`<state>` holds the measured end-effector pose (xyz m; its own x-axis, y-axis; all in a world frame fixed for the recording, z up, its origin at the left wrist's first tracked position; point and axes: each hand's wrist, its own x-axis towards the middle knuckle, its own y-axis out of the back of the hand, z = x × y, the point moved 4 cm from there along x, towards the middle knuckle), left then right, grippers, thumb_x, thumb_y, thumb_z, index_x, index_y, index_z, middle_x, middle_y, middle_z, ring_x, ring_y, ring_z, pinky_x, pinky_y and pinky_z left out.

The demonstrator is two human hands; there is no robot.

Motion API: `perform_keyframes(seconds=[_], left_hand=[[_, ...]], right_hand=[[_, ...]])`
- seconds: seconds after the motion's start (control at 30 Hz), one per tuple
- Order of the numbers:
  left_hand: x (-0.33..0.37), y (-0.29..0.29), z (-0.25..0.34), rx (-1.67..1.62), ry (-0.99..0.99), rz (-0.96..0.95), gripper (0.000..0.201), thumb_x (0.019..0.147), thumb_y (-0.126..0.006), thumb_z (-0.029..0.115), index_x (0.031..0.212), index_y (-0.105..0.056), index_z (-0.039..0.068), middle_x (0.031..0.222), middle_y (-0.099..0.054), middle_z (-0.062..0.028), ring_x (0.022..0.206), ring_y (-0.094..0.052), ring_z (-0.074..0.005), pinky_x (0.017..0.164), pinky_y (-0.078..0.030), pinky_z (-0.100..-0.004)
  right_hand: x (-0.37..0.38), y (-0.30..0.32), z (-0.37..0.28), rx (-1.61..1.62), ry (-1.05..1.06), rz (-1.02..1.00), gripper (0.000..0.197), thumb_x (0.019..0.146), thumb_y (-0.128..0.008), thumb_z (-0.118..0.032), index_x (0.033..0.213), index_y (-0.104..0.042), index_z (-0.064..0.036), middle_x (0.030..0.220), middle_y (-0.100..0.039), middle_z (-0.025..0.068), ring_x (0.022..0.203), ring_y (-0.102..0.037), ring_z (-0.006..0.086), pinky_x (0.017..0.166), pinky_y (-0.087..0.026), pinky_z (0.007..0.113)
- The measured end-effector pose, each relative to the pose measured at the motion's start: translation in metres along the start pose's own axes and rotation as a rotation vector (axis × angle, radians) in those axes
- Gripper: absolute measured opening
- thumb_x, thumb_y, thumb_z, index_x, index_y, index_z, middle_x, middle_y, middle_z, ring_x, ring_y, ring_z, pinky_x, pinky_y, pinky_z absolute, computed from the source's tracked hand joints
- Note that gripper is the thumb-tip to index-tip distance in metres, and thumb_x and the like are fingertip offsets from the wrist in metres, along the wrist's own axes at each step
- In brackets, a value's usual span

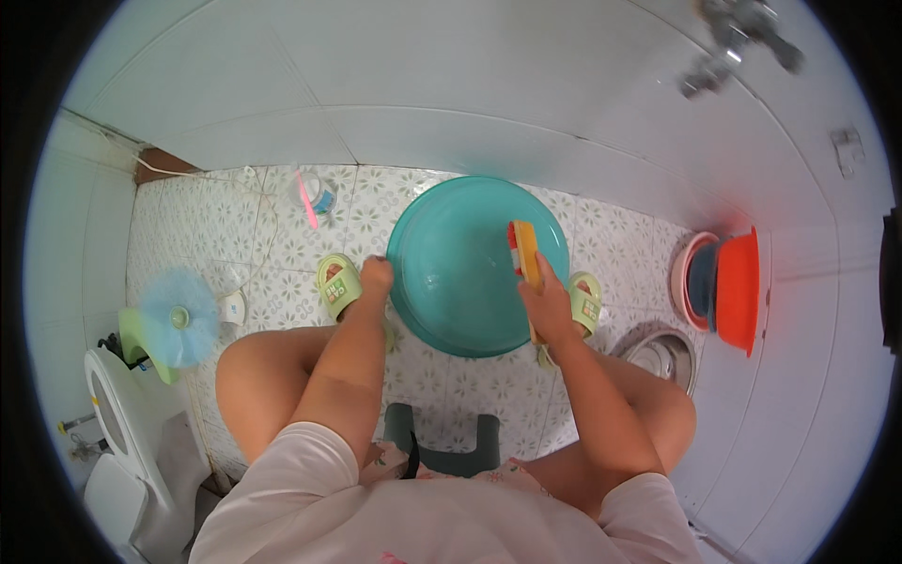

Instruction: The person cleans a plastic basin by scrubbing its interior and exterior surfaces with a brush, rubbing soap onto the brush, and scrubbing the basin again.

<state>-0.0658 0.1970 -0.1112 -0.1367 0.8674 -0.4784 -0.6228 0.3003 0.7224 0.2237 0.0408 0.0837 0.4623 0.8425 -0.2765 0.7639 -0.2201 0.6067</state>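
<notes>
1. Nearest to the camera is the person's pale pink shirt (376, 512) at 6 o'clock, with two bare knees and a dark green stool (442, 442) between them.
2. Next in size is one teal basin (460, 273) on the tiled floor (282, 244), just above the picture's middle. It stands tilted, its hollow side facing the person.
3. At 3 o'clock one stack of basins (723, 287), pink, blue and orange, leans on the wall; one steel bowl (662, 352) lies below it.
4. At 8 o'clock there is one white toilet (122, 432) and one small light blue fan (178, 318).
5. Two green slippers (338, 285) are on the feet, one at each side of the teal basin.
6. Left hand (376, 275) is closed on the basin's rim at the basin's 9 o'clock.
7. Right hand (547, 305) is closed around one yellow brush (526, 252). Its long axis runs from 6 to 12 o'clock, and its head lies inside the basin, at 12 o'clock from the grip. The right hand is the nearer one to it.
</notes>
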Motion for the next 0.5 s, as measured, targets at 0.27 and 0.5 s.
perform_keyframes(seconds=[0.27,0.5], left_hand=[[0.008,-0.069,-0.064,-0.077,0.212,-0.042,0.041,0.078,-0.047,0.016,0.115,-0.058,0.003,0.111,-0.061,-0.0225,0.106,-0.057,-0.0372,0.092,-0.044,-0.0417],[0.044,-0.072,-0.124,-0.568,0.422,-0.045,0.039,0.083,-0.056,0.032,0.103,-0.061,0.0,0.103,-0.063,-0.0213,0.097,-0.059,-0.0343,0.09,-0.043,-0.039]], right_hand=[[0.048,-0.053,-0.004,0.116,0.053,-0.122,0.059,0.083,-0.059,-0.014,0.138,-0.038,-0.0068,0.118,-0.059,0.0205,0.106,-0.059,0.0346,0.09,-0.046,0.037],[0.055,-0.088,-0.035,0.054,0.219,-0.123,0.059,0.084,-0.06,-0.014,0.138,-0.04,-0.0093,0.118,-0.059,0.0209,0.104,-0.059,0.0349,0.088,-0.047,0.038]])
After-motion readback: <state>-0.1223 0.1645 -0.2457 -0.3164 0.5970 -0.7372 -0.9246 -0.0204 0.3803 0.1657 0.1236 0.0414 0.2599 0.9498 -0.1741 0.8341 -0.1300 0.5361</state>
